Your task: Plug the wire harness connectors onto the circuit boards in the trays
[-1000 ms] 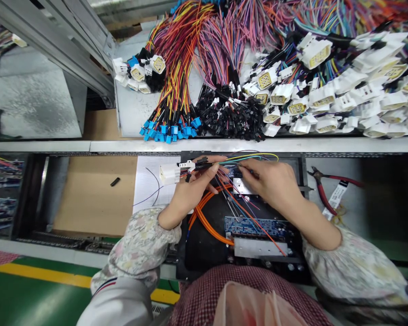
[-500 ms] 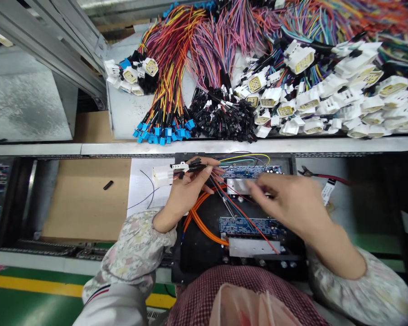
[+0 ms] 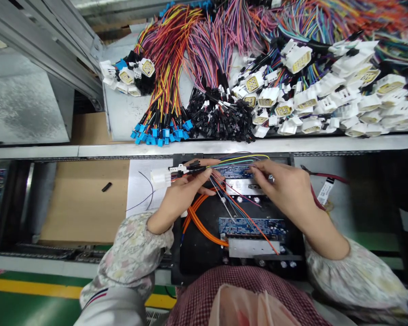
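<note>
Clamping harness (image 3: 206, 168) in left hand (image 3: 187, 189); with right hand (image 3: 287, 184) by wires (image 3: 236, 160), cannot tell whether pinching. Likely light, limp; best held at sleeve (image 3: 194, 169).

This looks like an electronics assembly workshop in a factory. A black tray (image 3: 204, 256) holding blue circuit boards (image 3: 240, 226) sits at a line edged with chain (image 3: 146, 158). Beyond the tray, a metal shelf (image 3: 125, 117) is heaped with wire bundles (image 3: 172, 54) and connectors (image 3: 306, 100). Right of the tray lie red-handled cutters (image 3: 338, 178); below and left of it, a yellow stripe (image 3: 34, 286) crosses the green floor (image 3: 37, 309).
</note>
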Demonstrator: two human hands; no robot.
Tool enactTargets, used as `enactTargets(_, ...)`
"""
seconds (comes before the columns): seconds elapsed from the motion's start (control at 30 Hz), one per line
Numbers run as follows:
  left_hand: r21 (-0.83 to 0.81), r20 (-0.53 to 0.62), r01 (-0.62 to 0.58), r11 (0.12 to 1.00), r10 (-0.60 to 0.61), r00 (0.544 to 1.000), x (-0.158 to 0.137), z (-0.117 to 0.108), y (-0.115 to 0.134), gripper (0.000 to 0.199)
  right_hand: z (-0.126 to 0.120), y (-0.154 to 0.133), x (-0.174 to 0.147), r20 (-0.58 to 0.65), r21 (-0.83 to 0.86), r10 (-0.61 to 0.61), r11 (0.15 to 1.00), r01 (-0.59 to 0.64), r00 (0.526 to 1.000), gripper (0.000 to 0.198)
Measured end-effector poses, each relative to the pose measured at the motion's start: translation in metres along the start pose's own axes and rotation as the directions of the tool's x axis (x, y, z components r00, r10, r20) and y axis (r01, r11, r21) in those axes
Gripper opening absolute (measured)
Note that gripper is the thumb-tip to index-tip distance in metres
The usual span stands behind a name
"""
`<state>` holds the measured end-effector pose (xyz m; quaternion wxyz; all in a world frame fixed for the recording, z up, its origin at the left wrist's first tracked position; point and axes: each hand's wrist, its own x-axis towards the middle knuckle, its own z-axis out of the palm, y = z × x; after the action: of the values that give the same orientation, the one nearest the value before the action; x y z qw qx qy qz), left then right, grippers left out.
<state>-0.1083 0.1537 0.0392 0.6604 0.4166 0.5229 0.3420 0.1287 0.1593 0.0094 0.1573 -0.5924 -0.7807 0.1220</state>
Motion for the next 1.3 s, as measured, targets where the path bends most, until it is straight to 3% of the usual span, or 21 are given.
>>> enactTargets(0.23, 0.087, -0.045, -0.058, 0.995, 0.062, 0.997, 0.000, 0.001, 0.001, 0.031, -0.001, -0.001, 0.003, 0.024, -0.034, -0.018, 0.999, 0.019, 1.000, 0.029)
enactTargets(0.6, 0.068, 0.015, -0.096, 0.993, 0.095, 0.995, 0.002, -0.003, -0.003, 0.030, 0.001, 0.000, 0.006, 0.050, -0.036, -0.050, 0.998, 0.052, 0.998, 0.029)
enactTargets(0.77, 0.049, 0.012, -0.111, 0.993, 0.110, 0.994, 0.001, -0.001, -0.001, 0.028, -0.017, -0.005, 0.003, -0.011, -0.018, -0.065, 0.998, 0.065, 0.998, 0.031)
enactTargets(0.9, 0.020, -0.018, -0.107, 0.994, 0.107, 0.994, 0.002, 0.001, -0.001, 0.016, -0.031, -0.023, -0.002, -0.024, 0.039, -0.200, 0.979, 0.200, 0.980, 0.031)
enactTargets(0.97, 0.006, -0.036, -0.119, 0.993, 0.119, 0.992, 0.003, 0.001, -0.003, 0.016, -0.027, -0.028, -0.002, 0.017, 0.038, -0.242, 0.970, 0.241, 0.970, 0.031)
enactTargets(1.1, -0.002, -0.061, -0.109, 0.994, 0.109, 0.992, 0.004, 0.000, -0.005, 0.019, -0.004, -0.027, 0.005, 0.014, 0.120, -0.165, 0.979, 0.162, 0.986, 0.026)
enactTargets(1.3, -0.025, -0.031, -0.083, 0.996, 0.082, 0.996, 0.005, -0.002, -0.007, 0.022, 0.016, -0.023, 0.014, 0.084, 0.018, -0.124, 0.992, 0.123, 0.989, 0.028)
